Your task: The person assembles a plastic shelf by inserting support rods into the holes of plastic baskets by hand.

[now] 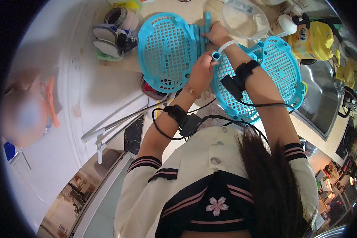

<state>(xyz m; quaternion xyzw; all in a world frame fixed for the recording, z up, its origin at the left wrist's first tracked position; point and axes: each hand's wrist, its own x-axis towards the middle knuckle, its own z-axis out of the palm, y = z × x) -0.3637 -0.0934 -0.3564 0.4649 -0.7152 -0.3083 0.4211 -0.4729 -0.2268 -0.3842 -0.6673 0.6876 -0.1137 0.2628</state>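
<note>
My left hand is closed around a blue plastic tube, its hollow round end pointing up. Farther forward, my right hand has its fingers at an upright blue tube and seems to pinch it; the fingertips are partly hidden. Several more blue tubes lie side by side just left of it. One blue perforated oval shelf lies left of my hands. More blue perforated shelf panels lie to the right, partly covered by my right forearm.
A clear plastic tub stands beyond my right hand. Right of it are a white bottle and a yellow jug, near a metal sink. Brushes and a jar fill a holder at the back left. Black cables hang from both wrist straps.
</note>
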